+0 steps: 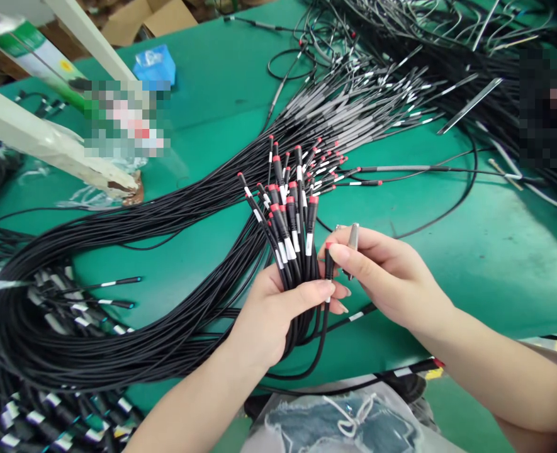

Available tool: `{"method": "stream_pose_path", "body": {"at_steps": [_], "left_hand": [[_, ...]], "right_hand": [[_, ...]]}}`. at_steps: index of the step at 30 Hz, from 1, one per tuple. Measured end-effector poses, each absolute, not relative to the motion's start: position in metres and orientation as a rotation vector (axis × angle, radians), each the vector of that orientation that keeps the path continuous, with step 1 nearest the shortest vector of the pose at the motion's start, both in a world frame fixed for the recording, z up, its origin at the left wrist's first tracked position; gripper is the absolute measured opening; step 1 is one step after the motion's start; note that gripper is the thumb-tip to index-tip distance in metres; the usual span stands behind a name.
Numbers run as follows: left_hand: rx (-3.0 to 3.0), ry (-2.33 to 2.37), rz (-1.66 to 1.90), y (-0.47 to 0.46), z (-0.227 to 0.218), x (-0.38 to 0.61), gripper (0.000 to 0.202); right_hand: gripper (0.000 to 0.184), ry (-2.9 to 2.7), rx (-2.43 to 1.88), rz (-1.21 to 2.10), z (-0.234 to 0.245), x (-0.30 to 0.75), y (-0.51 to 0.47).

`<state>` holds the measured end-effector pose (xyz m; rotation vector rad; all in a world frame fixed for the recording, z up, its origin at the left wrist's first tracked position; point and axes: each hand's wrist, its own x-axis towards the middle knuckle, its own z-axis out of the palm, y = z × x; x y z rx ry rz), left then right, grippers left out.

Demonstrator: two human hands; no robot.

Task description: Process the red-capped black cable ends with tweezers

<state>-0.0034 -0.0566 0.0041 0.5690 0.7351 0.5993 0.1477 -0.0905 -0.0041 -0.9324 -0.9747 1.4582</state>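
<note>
My left hand [271,314] is wrapped round a bundle of black cables [299,270] whose ends stand up above the thumb. Those ends are connectors with red caps [277,211] and white labels. Beside the bundle, my right hand [377,267] pinches one cable connector [329,261] by its red cap, between thumb and forefinger. A small silver metal tool [354,242] is also tucked in the right hand; its kind is not clear. The left thumb tip touches the pinched cable just below its connector. Parts of the right fingers are hidden.
A long looped cable bundle [131,233] covers the left of the green table [216,82]. More cables [401,38] lie at the back right. A white metal frame [46,135], a spray can [37,60] and a blue box [155,66] stand at the back left.
</note>
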Motion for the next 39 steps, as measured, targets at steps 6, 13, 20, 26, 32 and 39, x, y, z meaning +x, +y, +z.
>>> {"method": "stream_pose_path", "body": {"at_steps": [6,13,20,26,32,39], "left_hand": [[0.58,0.728,0.593,-0.0575,0.0051,-0.0042,0.009],[0.622,0.769,0.572,-0.0581,0.0067,-0.0036,0.006],[0.605,0.783,0.578,-0.0587,0.0063,-0.0029,0.007],[0.626,0.801,0.601,-0.0586,0.0054,-0.0034,0.009],[0.604,0.779,0.6,-0.0575,0.0052,-0.0035,0.009],[0.587,0.733,0.573,-0.0577,0.0072,-0.0038,0.005]], "right_hand": [[0.016,-0.85,-0.892,1.509,-0.0069,0.1474,-0.0895],[0.022,-0.79,-0.868,1.523,-0.0047,0.1466,-0.0861],[0.02,-0.796,-0.857,1.549,-0.0081,0.1463,-0.0858],[0.017,-0.84,-0.895,1.477,-0.0063,0.1474,-0.0869],[0.013,-0.8,-0.842,1.495,-0.004,0.1476,-0.0884],[0.019,-0.796,-0.895,1.49,-0.0075,0.1482,-0.0874]]}}
